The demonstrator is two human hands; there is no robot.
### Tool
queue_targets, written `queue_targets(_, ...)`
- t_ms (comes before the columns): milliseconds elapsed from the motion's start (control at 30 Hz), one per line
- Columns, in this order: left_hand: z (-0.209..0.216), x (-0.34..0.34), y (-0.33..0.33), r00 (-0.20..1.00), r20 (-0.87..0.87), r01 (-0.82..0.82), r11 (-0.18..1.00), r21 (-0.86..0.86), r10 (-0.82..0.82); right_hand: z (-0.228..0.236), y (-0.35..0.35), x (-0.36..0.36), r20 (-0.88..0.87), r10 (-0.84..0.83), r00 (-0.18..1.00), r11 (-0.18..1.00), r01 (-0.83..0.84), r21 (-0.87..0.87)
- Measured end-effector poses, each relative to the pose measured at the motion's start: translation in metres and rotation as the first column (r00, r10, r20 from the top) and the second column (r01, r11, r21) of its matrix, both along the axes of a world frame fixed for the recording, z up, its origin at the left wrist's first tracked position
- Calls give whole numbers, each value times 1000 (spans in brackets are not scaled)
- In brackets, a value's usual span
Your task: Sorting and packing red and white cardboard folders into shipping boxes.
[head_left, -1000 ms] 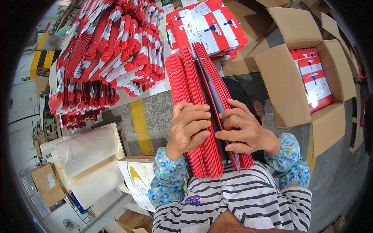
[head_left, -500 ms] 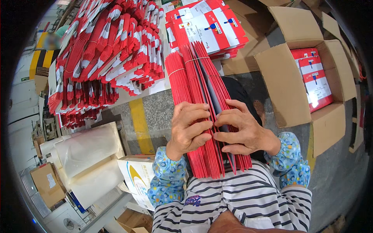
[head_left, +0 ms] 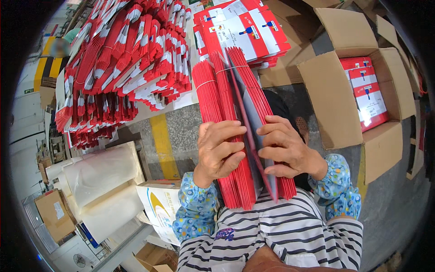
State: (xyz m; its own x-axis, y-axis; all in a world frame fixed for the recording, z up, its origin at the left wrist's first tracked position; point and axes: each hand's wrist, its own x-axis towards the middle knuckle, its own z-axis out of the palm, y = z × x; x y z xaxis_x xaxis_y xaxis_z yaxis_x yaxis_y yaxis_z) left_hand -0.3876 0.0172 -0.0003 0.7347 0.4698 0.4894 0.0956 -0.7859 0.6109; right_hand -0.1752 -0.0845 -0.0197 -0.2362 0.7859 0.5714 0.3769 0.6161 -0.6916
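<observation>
In the head view, fingers (head_left: 228, 132) of left hand (head_left: 213, 153) and right hand (head_left: 290, 149) lie half curled on red cartons (head_left: 228, 100) before the striped shirt (head_left: 290, 226), grip not tellable, and spreading too strongly might make some slip.

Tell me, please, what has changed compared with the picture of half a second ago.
The right hand has moved slightly to the right, and the gap among the red folded cartons is wider. The left hand stays on the left cartons; the open cardboard box looks unchanged.
</observation>
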Motion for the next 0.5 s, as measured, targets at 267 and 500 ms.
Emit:
queue_targets(267, -3, 0, 1, 999, 37, 9, 1000, -24, -8, 4, 5, -3, 126, 41, 991, 999, -43, 10)
queue_targets(500, -1, 2, 4, 994, 77, 77, 997, 16, -78, 0, 4, -2, 103, 36, 994, 999, -40, 31)
